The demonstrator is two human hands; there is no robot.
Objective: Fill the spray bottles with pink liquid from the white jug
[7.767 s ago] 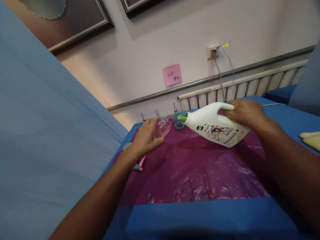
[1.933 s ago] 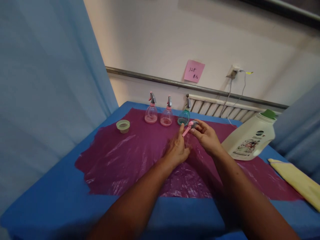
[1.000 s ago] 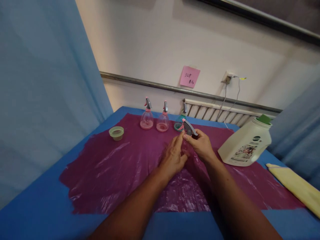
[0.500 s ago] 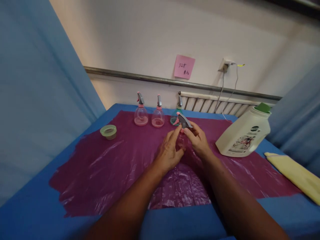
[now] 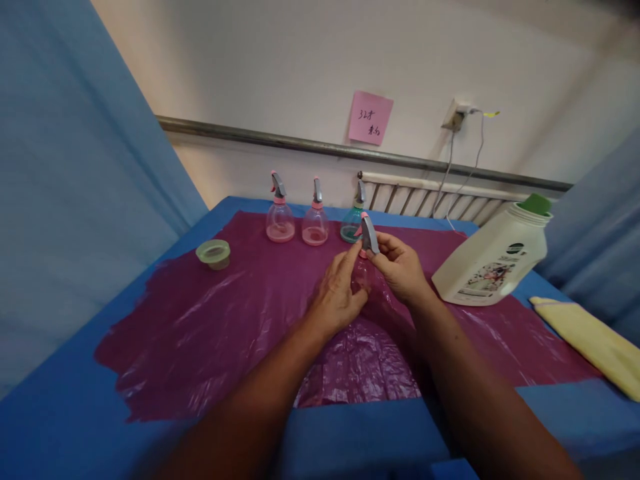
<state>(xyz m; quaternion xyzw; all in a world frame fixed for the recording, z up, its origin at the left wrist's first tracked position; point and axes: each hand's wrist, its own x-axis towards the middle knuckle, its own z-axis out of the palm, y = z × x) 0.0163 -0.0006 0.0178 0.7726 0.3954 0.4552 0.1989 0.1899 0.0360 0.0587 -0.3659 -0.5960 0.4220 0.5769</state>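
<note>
One clear spray bottle point(image 5: 361, 272) with a pink collar is held roughly upright between two bare hands in the head view. By the left hand point(image 5: 336, 292) the bottle's body is clasped from the left, the grip closed narrowly on it and the fingers reaching up toward the collar. By the right hand point(image 5: 400, 268) the grey sprayer head point(image 5: 369, 233) is pinched low on its right side, the grip drawn in between thumb and fingers. Whether the sprayer head is fully seated cannot be told, and the bottle's base is hidden.

Just behind the held bottle, a green spray bottle point(image 5: 351, 223) is partly covered by the sprayer head. Behind the held bottle and to its left, a middle pink bottle point(image 5: 315, 228) and an outer pink bottle point(image 5: 280, 223) are stood upright, slightly apart, with pink liquid low in both. Well to its left, a pale green tub point(image 5: 214, 254) is set down. To its right, beyond the right hand, a white jug point(image 5: 493, 260) is placed, with a green piece point(image 5: 536, 203) in its mouth; farther right, a yellow cloth point(image 5: 590, 340) is laid. Around the held bottle, a purple plastic sheet point(image 5: 225, 313) is spread over the blue-covered tabletop point(image 5: 55, 383). Above and behind it, a pink note point(image 5: 371, 119) is stuck to the wall.
</note>
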